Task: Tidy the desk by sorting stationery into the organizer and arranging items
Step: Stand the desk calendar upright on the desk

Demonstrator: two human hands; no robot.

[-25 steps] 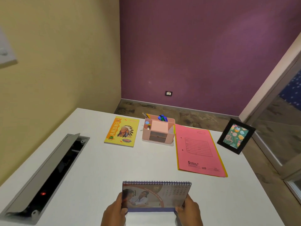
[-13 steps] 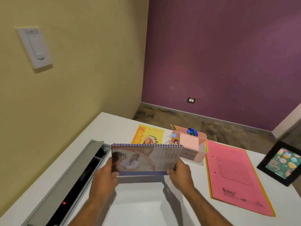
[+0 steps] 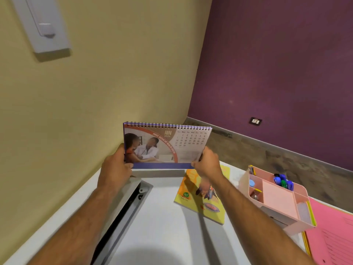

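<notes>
— Both hands first: what are they doing?

— Left hand (image 3: 116, 165) grips the lower left corner of the desk calendar (image 3: 166, 145), thumb on the front; right hand (image 3: 207, 162) pinches its lower right corner. The calendar is upright, spiral binding on top, showing a June page with a photo. It sits at the far left corner of the desk (image 3: 166, 226); whether its base touches the surface or hovers just above it, I cannot tell.

— And the biggest things around?

— A white desk set against a yellow wall (image 3: 114, 73), with a purple wall (image 3: 286, 64) beyond. Along the desk's left side a grey cable hatch (image 3: 124, 213) stands open.

— Then, going down in size?

— A pink file folder (image 3: 334, 236) lies flat at the right edge, over a yellow one. Just left of it, touching, stands the pink organizer (image 3: 277, 199). A yellow notebook (image 3: 202, 199) lies flat between the organizer and the hatch, partly under the right forearm.

— What's in the organizer?

— Blue and green pens (image 3: 282, 181) in the back compartment, a pink pad of notes (image 3: 277, 196) in the middle, small items in the left cells that are too blurred to name.

— Anything on the walls?

— A white switch plate (image 3: 44, 25) on the yellow one, a small socket (image 3: 255, 121) low on the purple.
</notes>
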